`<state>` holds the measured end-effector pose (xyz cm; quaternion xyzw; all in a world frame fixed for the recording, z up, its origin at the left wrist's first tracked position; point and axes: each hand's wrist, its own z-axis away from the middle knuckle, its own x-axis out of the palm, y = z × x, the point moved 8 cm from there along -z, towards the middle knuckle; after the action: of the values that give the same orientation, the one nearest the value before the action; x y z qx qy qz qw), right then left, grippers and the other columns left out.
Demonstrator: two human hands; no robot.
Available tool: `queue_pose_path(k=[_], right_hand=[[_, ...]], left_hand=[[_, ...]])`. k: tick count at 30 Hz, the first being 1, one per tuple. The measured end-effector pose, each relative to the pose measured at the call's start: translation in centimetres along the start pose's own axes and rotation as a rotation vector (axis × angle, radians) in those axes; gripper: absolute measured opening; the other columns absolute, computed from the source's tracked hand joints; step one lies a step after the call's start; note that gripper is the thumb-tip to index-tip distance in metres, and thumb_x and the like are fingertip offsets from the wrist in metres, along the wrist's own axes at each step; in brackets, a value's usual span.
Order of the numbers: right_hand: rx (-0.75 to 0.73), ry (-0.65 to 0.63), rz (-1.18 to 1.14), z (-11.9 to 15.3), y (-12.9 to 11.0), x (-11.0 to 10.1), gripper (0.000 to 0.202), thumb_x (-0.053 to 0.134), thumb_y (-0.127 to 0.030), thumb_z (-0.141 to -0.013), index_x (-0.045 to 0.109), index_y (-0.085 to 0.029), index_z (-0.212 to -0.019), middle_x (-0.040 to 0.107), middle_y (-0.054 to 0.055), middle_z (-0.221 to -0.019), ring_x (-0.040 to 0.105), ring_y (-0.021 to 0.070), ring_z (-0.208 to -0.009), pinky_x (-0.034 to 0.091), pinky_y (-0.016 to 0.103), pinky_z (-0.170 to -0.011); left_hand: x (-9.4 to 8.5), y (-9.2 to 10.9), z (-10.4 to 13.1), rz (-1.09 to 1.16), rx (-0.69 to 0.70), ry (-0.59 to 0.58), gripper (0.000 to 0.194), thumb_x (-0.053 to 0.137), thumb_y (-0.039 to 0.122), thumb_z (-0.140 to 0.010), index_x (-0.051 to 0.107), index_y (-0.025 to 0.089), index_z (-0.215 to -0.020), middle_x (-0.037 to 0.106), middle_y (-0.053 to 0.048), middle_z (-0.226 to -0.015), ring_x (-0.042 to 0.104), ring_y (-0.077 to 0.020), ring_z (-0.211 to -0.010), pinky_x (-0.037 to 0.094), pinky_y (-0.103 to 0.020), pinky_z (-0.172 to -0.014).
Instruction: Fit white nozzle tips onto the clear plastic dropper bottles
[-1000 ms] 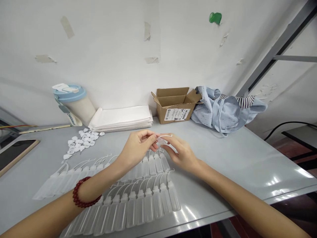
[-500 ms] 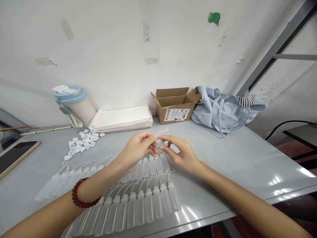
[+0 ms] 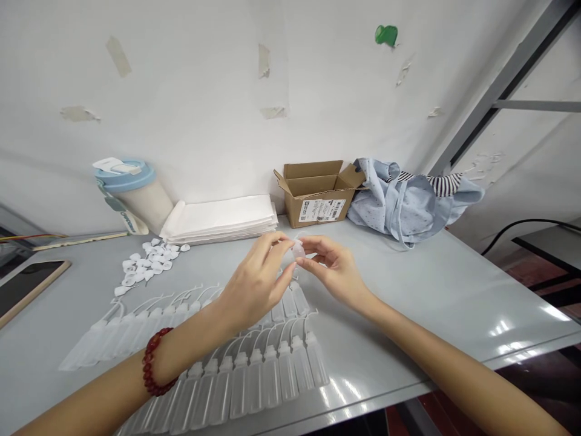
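Above the table, both hands meet at a small translucent plastic bottle. My right hand pinches its body between thumb and fingers. My left hand is closed at its top, with fingertips on the cap end; exactly what they grip there is partly hidden. Below my hands lie rows of similar bottles with thin curved spout tubes, a front row and a back row that my left forearm partly covers. Left of them is a loose pile of small white caps.
Along the wall stand a blue-lidded cup, a stack of white sheets, an open cardboard box and a light blue cloth bag. A phone lies at the left. The grey table ends at the front right.
My left hand has turned over, its back now facing up, with the fingers higher around the bottle's top. The bottle now stands more upright. The whole view has shifted slightly.
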<state>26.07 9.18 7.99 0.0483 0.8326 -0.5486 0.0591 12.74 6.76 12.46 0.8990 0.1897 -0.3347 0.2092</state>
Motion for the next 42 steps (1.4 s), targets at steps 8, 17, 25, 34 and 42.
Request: queue_pose_path(k=[8, 17, 25, 34, 42], right_hand=[[-0.062, -0.005, 0.091, 0.1, -0.9, -0.1, 0.024, 0.067, -0.027, -0.081, 0.067, -0.025, -0.105, 0.071, 0.005, -0.106, 0.066, 0.0187, -0.089, 0.055, 0.033, -0.071], [0.047, 0.024, -0.062, -0.2, 0.3, -0.5, 0.024, 0.069, -0.031, -0.08, 0.063, -0.022, -0.102, 0.068, 0.006, -0.102, 0.063, 0.0183, -0.09, 0.052, 0.028, -0.064], [0.06, 0.018, -0.076, -0.2, 0.0, -0.3, 0.025, 0.071, -0.032, -0.078, 0.065, -0.021, -0.099, 0.069, 0.006, -0.1, 0.064, 0.0179, -0.087, 0.054, 0.028, -0.063], [0.087, -0.011, -0.119, 0.0, 0.0, 0.4, 0.023, 0.071, -0.031, -0.076, 0.06, -0.02, -0.094, 0.065, 0.005, -0.093, 0.062, 0.0179, -0.086, 0.055, 0.027, -0.058], [0.107, 0.006, -0.396, -0.8, 0.5, -0.9, 0.016, 0.05, -0.03, -0.08, 0.059, -0.018, -0.083, 0.064, 0.004, -0.073, 0.062, 0.0171, -0.064, 0.051, 0.031, -0.054]], left_hand=[[0.3, 0.0, -0.3, -0.048, 0.072, -0.05, 0.037, 0.05, 0.013, -0.092, 0.044, 0.014, -0.128, 0.055, -0.015, -0.123, 0.053, -0.0274, -0.116, 0.049, -0.047, -0.096], [0.4, 0.5, 0.2, -0.019, 0.101, -0.034, 0.027, 0.049, 0.008, -0.09, 0.053, 0.013, -0.116, 0.059, -0.014, -0.112, 0.056, -0.0253, -0.105, 0.052, -0.043, -0.086], [0.1, 2.0, -0.7, -0.147, 0.225, -0.063, 0.036, 0.056, 0.017, -0.088, 0.049, 0.01, -0.123, 0.059, -0.018, -0.119, 0.053, -0.0317, -0.113, 0.05, -0.05, -0.093], [0.8, 2.6, -1.1, -0.288, 0.322, -0.1, 0.023, 0.056, 0.018, -0.089, 0.054, 0.007, -0.108, 0.063, -0.02, -0.11, 0.055, -0.0321, -0.109, 0.05, -0.049, -0.093], [0.3, 3.5, -0.8, -0.088, 0.21, -0.07, 0.026, 0.061, 0.015, -0.083, 0.052, 0.009, -0.106, 0.062, -0.017, -0.105, 0.054, -0.0295, -0.102, 0.051, -0.045, -0.086]])
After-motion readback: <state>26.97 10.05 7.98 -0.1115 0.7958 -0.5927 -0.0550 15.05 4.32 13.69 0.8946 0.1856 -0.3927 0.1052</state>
